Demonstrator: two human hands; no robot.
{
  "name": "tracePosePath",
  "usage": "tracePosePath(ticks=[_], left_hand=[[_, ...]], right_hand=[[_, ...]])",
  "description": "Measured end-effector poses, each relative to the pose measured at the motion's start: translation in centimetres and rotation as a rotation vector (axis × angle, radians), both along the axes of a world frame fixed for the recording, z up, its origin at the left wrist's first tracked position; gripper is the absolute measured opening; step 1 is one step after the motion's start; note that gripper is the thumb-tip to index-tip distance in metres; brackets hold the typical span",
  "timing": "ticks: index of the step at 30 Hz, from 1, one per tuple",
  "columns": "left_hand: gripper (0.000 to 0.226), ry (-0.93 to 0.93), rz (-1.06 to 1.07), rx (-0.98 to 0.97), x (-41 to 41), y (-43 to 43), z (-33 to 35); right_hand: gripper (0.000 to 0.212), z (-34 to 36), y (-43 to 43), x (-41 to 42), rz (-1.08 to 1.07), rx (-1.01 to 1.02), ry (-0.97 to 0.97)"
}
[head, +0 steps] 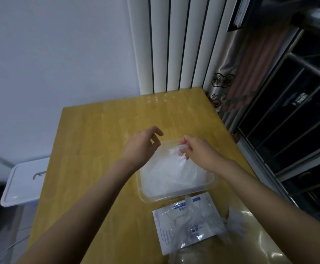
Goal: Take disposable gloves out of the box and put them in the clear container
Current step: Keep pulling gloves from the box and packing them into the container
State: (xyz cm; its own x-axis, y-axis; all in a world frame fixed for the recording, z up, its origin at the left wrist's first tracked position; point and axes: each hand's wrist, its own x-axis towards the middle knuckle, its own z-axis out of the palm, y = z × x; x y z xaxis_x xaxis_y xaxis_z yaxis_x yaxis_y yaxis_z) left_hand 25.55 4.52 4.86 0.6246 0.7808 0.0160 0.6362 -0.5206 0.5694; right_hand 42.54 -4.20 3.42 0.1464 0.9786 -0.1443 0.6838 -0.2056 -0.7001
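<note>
Head view: my right hand [199, 151] pinches a thin clear glove [176, 149] between thumb and fingers [186, 139] above the far edge of the clear container [174, 196], which sits mid-worktop [98, 140] with a pale heap of gloves [174, 172] already inside. My left hand [142, 147] hovers at the container's far left corner, loosely curled and gripping nothing. Nearer me lies the flat white glove box [163, 227] (more crumpled gloves [193, 220] spill across it).

Left grip [142, 147] loosely curled; right grip [199, 151] pinching; both forearms outstretched.
</note>
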Motion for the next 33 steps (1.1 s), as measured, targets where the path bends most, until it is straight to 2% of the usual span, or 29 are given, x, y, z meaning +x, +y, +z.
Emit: tracePosePath(ticks=[2,4,6,7,10,13,16,19,22,25,30,33], left_hand=[[0.016,-0.037,0.013,0.006,0.4,-0.1,0.4],[0.028,-0.048,-0.025,-0.009,0.6,-0.7,0.8],[0.044,0.025,-0.101,0.002,1.1,-1.5,0.8],[0.044,0.088,-0.134,0.039,1.5,-1.9,0.6],[0.017,0.147,-0.147,0.120,1.9,-1.8,0.2],[0.021,0.094,-0.064,0.105,1.5,-0.8,0.8],[0.019,-0.035,0.014,0.160,1.0,-0.1,2.0],[0.019,-0.200,0.026,0.282,0.3,-0.5,2.9],[0.021,-0.213,-0.028,0.408,-1.0,-1.7,2.1],[0.029,-0.089,-0.126,0.406,-1.8,-2.8,-1.1],[0.041,0.289,-0.279,0.253,-1.1,-4.0,-6.3],[0.041,0.439,-0.329,0.191,-0.3,-4.1,-8.3]], right_hand=[[0.018,0.7,0.2,0.3,0.012,-0.020,0.014],[0.020,1.2,0.4,0.5,0.013,-0.031,0.008],[0.017,1.4,0.4,0.6,0.020,-0.035,-0.009],[0.016,1.6,0.4,0.6,0.030,-0.040,-0.010],[0.021,1.7,0.4,0.8,0.076,-0.045,-0.001],[0.029,1.8,0.3,1.4,0.041,-0.019,0.006],[0.016,2.2,0.4,1.8,-0.057,0.176,-0.074],[0.013,2.7,0.2,1.4,-0.099,0.489,-0.120],[0.017,1.9,-0.5,1.1,-0.048,0.675,-0.269],[0.021,-0.6,-1.5,1.3,0.094,0.547,-0.346],[0.023,-5.0,-1.2,1.2,0.282,0.002,-0.381],[0.018,-7.4,-0.6,1.3,0.273,-0.275,-0.325]])
